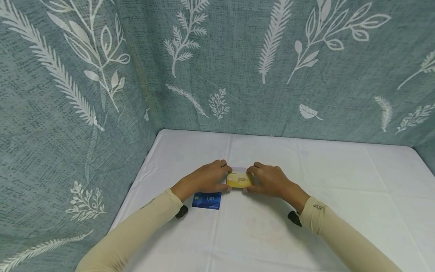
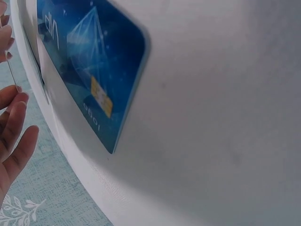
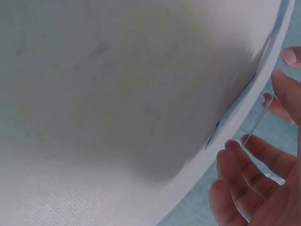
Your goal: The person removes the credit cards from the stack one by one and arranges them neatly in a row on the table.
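A yellow bank-style card [image 1: 239, 181] is held level between both hands near the middle of the white table. My left hand [image 1: 206, 178] pinches its left end, thumb at the near edge and fingers at the far edge. On the other end, my right hand [image 1: 270, 181] grips in the same way. A pale strip shows along the card's far side; what it is I cannot tell. A blue card marked VIP [image 1: 206, 201] lies below my left hand, its chip visible in the left wrist view. Seen from the right wrist, the held card is a thin edge between fingertips [image 3: 233, 145].
The white-covered table [image 1: 343, 196] reaches far to the right. A teal leaf-patterned curtain [image 1: 238, 68] hangs behind it and along the left side. Small black devices [image 1: 294, 218] sit at both wrists. In the right wrist view, a thin dark-edged flat thing [image 3: 235, 106] lies near the table's edge.
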Available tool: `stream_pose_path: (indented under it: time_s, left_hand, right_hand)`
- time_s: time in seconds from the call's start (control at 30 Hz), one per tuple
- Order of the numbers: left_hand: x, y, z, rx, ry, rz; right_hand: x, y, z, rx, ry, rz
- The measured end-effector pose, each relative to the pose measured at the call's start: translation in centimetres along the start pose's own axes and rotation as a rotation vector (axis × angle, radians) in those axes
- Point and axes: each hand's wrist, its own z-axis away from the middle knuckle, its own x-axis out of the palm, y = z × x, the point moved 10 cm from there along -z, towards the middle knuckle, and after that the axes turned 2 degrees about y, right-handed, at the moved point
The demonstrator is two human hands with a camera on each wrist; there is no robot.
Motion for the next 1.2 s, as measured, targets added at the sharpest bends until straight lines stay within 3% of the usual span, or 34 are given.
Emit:
stream_pose_path:
  time_s: [0.57,0.93,1.2]
  left_hand:
    - [0.0,0.7,0.8,0.034,0.02,-0.003]
    - [0.2,0.9,1.1,0.007,0.001,0.009]
    - [0.2,1.3,1.5,0.023,0.01,0.013]
  right_hand:
    - [-0.1,-0.3,0.8,0.0,0.027,0.008]
    - [-0.2,-0.7,1.3,-0.012,0.042,0.013]
    - [-0.5,-1.1,1.7,-0.02,0.052,0.018]
